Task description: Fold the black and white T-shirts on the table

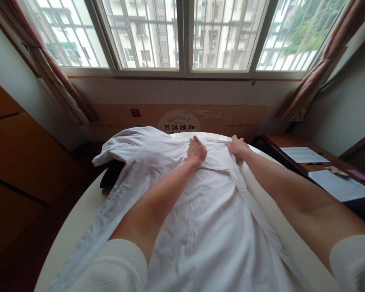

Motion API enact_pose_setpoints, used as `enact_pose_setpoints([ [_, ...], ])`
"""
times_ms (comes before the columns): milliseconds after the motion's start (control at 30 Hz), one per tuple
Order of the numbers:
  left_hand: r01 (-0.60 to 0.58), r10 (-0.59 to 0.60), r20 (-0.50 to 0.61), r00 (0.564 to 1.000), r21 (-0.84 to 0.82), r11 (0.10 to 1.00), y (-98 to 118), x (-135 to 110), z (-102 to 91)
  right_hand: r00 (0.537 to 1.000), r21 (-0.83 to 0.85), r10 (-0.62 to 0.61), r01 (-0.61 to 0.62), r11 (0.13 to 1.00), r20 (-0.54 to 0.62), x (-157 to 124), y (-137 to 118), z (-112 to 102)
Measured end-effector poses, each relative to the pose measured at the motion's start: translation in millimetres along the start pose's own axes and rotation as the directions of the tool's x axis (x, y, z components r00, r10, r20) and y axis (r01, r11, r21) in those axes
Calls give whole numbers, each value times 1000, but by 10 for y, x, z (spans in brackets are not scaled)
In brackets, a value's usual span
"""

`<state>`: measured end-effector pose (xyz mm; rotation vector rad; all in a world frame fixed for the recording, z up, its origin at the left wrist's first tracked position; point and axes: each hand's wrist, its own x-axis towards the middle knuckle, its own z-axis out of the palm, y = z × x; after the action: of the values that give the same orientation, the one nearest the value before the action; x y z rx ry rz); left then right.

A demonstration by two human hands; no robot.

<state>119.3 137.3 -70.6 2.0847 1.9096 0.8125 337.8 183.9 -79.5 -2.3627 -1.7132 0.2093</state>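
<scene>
A white shirt (197, 211) lies spread and wrinkled across a round, pale table (74, 231), one short sleeve (121, 144) jutting out at far left. The left hand (196, 151) rests on the upper part, fingers curled; whether cloth is pinched inside cannot be told. The right hand (237, 147) touches the right edge, fingertips over the fabric, its closure partly hidden. The cloth looks light, soft and limp, likely to crease, and probably best held by its edges or seams.
</scene>
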Motion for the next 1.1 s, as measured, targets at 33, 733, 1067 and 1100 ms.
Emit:
enact_pose_setpoints([
  [33, -63, 63, -15, 998, 28, 998, 33, -130, -36, 1000, -1, -9, 9, 1000, 15, -25, 6, -14],
  [733, -879, 851, 524, 33, -390, 275, 1107, -2870, -639, 934, 115, -313, 296, 948, 175, -1937, 341, -235],
  [1067, -945, 973, 216, 80, -293, 143, 440, -2872, -881, 947, 198, -281, 249, 948, 157, -1913, 446, -215],
  [1100, -952, 973, 204, 105, -262, 157, 340, -2893, -887, 951, 190, -273, 244, 951, 146, -1896, 467, -208],
])
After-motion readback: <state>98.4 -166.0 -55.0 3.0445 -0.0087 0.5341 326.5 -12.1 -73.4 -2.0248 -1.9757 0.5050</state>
